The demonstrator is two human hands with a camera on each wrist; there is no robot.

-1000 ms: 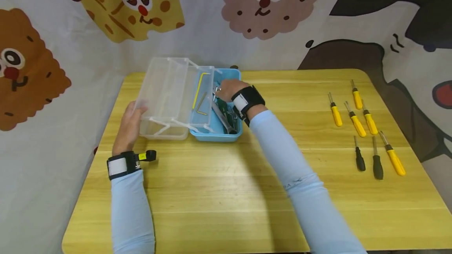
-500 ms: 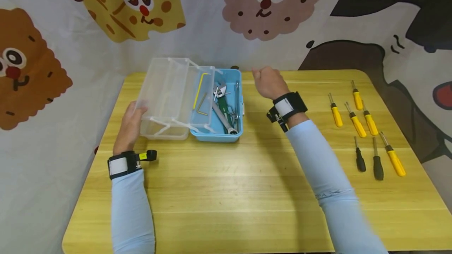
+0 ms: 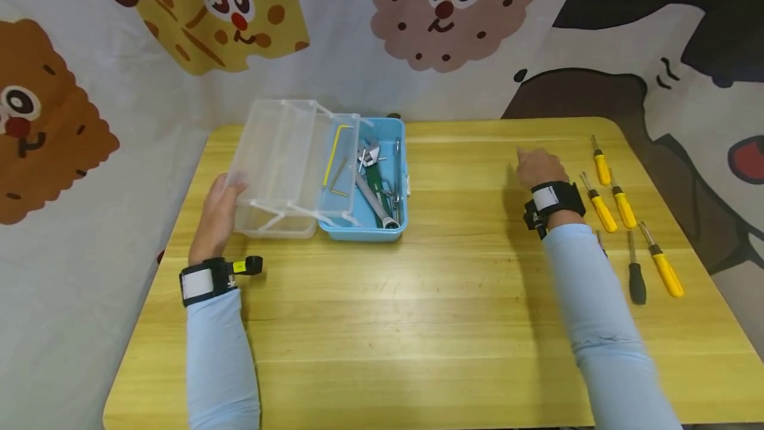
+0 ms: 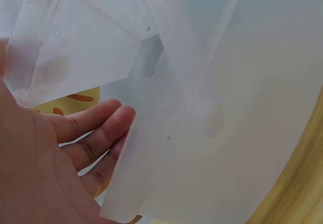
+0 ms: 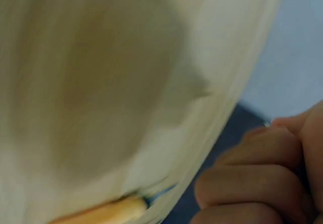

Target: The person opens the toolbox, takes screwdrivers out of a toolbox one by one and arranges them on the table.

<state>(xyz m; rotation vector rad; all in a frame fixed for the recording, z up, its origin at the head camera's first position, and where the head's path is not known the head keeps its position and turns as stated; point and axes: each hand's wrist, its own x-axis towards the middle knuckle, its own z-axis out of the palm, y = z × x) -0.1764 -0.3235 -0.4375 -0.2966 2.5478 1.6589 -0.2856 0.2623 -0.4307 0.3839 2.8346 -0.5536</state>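
Note:
My left hand point(image 3: 216, 214) holds the clear plastic lid point(image 3: 268, 151) of the blue toolbox point(image 3: 364, 235), thumb over its outer edge; in the left wrist view the fingers point(image 4: 98, 141) lie along a clear panel. Inside the box are an adjustable wrench point(image 3: 373, 174), a spanner point(image 3: 373, 201) and other metal tools. Hex keys, one yellow point(image 3: 334, 154), lie in the clear tray. At the right, my right hand point(image 3: 540, 168) is above the table, fingers curled. A tiny glint shows at its thumb in the right wrist view; I cannot tell whether it holds anything.
Several yellow screwdrivers point(image 3: 666, 274) and a dark-handled screwdriver point(image 3: 637, 284) lie on the right of the wooden table point(image 3: 394, 324); my right forearm overlaps part of the group. A printed cartoon cloth point(image 3: 334, 32) hangs along the table's back edge.
My right hand has come out of the blue toolbox and moved right, to beside the screwdrivers, uncovering the tools in the box. My left hand and the lid have stayed in place.

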